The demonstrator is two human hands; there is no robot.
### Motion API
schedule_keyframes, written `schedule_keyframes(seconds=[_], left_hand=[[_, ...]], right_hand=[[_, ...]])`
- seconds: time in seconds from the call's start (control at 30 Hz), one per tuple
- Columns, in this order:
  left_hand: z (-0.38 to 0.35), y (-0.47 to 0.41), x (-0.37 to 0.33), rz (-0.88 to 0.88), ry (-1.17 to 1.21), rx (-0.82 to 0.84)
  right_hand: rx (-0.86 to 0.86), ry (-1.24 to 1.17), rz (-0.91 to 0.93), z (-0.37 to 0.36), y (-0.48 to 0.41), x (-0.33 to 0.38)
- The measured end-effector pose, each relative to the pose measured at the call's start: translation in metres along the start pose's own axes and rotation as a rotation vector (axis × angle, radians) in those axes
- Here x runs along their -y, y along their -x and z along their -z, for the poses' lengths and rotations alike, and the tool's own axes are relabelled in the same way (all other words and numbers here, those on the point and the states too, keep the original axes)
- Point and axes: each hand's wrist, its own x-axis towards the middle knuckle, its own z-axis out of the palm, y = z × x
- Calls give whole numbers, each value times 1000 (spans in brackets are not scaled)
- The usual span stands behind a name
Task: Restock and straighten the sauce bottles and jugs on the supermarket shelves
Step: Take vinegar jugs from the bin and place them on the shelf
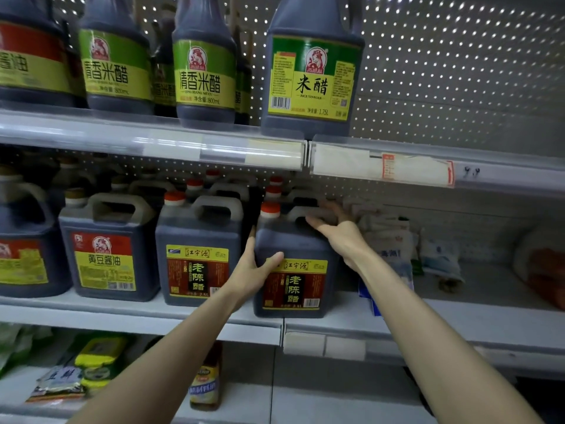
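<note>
Standing between left hand [255, 270] and right hand [341, 238]: vinegar jug [295, 244]

Top shelf: the big jug [312, 71] says 米醋 / RICE VINEGAR, 净含量 1.75L. The smaller bottle [203, 75] beside it reads 清香米醋, QING XIANG MI CU, 净含量 800mL, and the next bottle [113, 68] shows 清香米醋 and 800mL too. The corner jug [27, 62] only shows 酱油. On the shelf below, the soy jug [105, 258] says 黄豆酱油. The first vinegar jug [197, 270] and second vinegar jug [295, 283] both say 江宇源 老陈醋, and the first also shows 2.5L. There's 9.9 handwritten on the shelf edge [472, 172]. The price tags are too blurry to read.
</note>
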Motion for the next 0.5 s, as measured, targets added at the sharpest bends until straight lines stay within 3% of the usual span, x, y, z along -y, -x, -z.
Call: schedule_keyframes(seconds=[0.23,0.5], left_hand=[[-2,9,30,-45,24,42],[0,2,54,-38,26,56]], right_hand=[[-49,-253,-200,-25,37,-61],[-33,-390,-239,-45,49,-102]])
